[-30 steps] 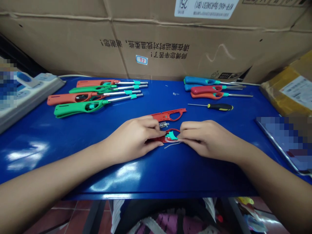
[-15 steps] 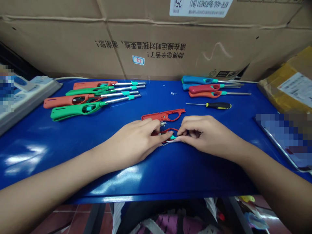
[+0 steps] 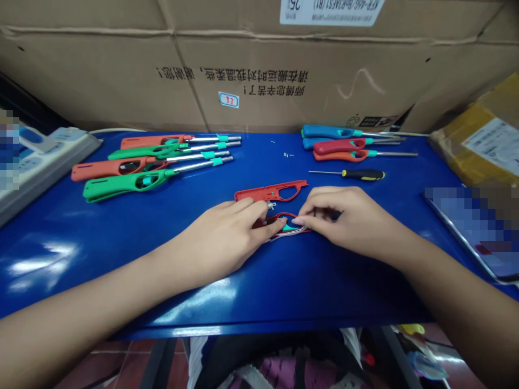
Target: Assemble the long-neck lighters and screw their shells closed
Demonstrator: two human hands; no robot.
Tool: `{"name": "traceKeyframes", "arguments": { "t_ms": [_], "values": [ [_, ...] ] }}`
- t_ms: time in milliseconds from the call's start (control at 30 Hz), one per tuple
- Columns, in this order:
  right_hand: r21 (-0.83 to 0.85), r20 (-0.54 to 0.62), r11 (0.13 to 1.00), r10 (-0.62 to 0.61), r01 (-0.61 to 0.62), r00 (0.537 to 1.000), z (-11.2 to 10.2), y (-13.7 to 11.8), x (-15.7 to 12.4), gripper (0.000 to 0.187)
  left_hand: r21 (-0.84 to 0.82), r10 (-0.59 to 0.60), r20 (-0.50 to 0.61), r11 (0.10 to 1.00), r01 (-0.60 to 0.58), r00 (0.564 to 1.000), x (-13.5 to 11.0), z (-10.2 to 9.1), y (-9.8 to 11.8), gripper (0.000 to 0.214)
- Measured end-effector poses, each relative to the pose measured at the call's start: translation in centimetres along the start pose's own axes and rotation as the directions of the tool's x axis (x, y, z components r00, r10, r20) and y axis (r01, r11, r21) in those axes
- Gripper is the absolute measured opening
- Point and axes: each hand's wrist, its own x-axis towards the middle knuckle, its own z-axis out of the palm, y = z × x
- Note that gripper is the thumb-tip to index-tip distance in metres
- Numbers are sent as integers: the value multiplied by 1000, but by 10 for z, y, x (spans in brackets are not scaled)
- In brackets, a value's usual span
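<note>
My left hand [image 3: 237, 235] is closed on a red lighter casing half [image 3: 279, 216], its thumb and fingers hiding the left part. Inside the casing's loop sits a teal trigger [image 3: 289, 227], touched by a left fingertip. A thin white wire [image 3: 288, 233] runs along the loop's near edge. My right hand [image 3: 344, 219] is closed in a pinch at the loop's right end; what lies between its fingertips is hidden. Just beyond both hands lies the other red casing half [image 3: 270, 193], inner side up. A small pale part [image 3: 271, 205] shows beside my left fingers.
Several gas lighters [image 3: 121, 186] lie at the back left, and more lighters [image 3: 340, 146] at the back right. A screwdriver [image 3: 363, 174] lies before the right group, with tiny screws [image 3: 287, 155] nearby. A large cardboard box [image 3: 243, 54] stands behind; a phone [image 3: 470, 237] is at the right.
My right hand's fingertips have moved slightly up and away from the trigger and wire, so more of the wire and the casing's lower right edge shows. My left hand keeps its place.
</note>
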Motion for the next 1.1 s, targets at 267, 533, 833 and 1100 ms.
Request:
{"name": "traceKeyframes", "arguments": {
  "t_ms": [267,533,833,1100],
  "values": [
    [-169,184,985,59,-28,981,-13,4,-6,16,-274,-89,-34,959,76,995,-2,0,-2,40],
    [-282,192,959,74,-17,979,-11,1,-7,14,-343,-145,-85,933,107,986,0,-4,-2,45],
    [-294,216,955,39,26,976,-10,-4,-8,16,-470,-233,-85,866,168,969,1,1,1,41],
    [-273,217,958,-24,84,976,-3,-7,-9,24,-551,-262,-77,816,178,962,1,7,3,26]
  ]
}}
